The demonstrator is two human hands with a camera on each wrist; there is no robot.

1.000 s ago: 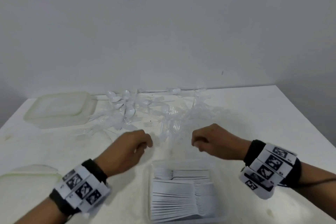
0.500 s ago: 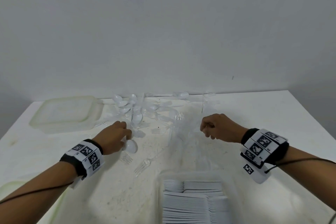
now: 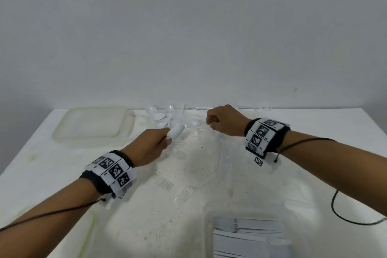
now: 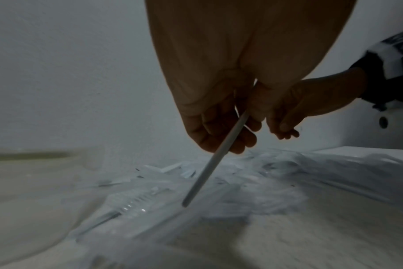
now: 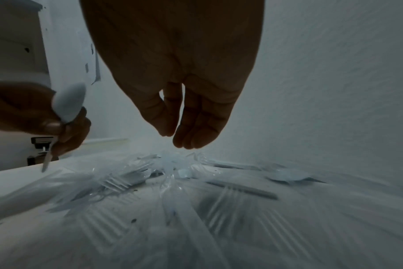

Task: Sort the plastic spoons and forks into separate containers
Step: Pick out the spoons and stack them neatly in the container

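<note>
My left hand (image 3: 167, 138) pinches a white plastic spoon (image 3: 177, 131) by its neck, bowl up and forward. In the left wrist view the spoon's handle (image 4: 209, 167) slants down from the left hand (image 4: 230, 138) above the table. My right hand (image 3: 211, 123) hovers over the mixed pile of spoons and clear forks (image 3: 165, 119) by the wall. Seen from the right wrist, the right hand (image 5: 173, 140) hangs loosely curled and holds nothing above the pile (image 5: 168, 169). The held spoon (image 5: 69, 102) shows at the left.
An empty translucent container (image 3: 92, 125) stands at the back left. A near container (image 3: 207, 234) holds stacked white forks (image 3: 249, 236). Two clear forks (image 3: 184, 195) lie loose mid-table. A lid (image 3: 88, 234) lies front left. A black cable (image 3: 343, 216) trails at right.
My left hand took the white spoon off the table and raised it. My right hand moved forward over the far pile. Both hands are farther from the fork container.
</note>
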